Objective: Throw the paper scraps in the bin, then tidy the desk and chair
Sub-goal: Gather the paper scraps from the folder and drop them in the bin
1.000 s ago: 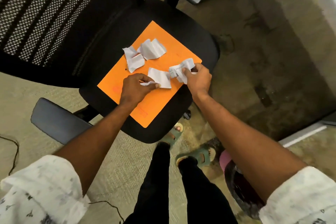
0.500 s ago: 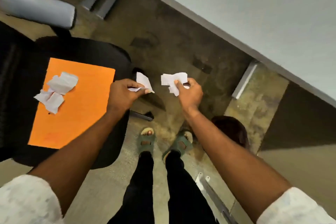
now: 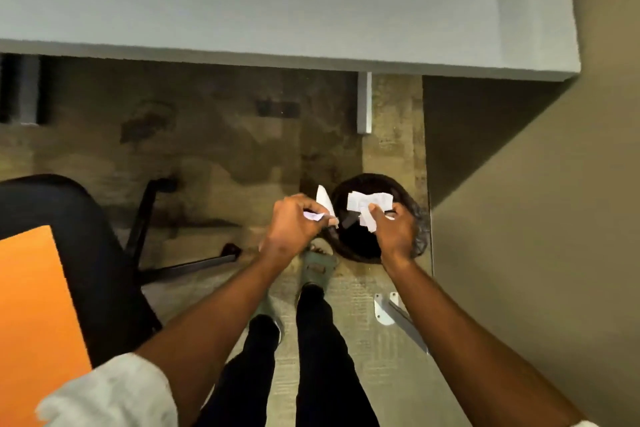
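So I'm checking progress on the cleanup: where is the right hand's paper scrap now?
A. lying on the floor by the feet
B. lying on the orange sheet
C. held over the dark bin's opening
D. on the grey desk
C: the right hand pinches its paper scrap above the bin.

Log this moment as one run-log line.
left hand: holds white paper scrap | right hand: holds crumpled white scraps over round dark bin | scraps not yet dropped

Bin (image 3: 360,246) right of chair (image 3: 93,253), below desk (image 3: 277,0).
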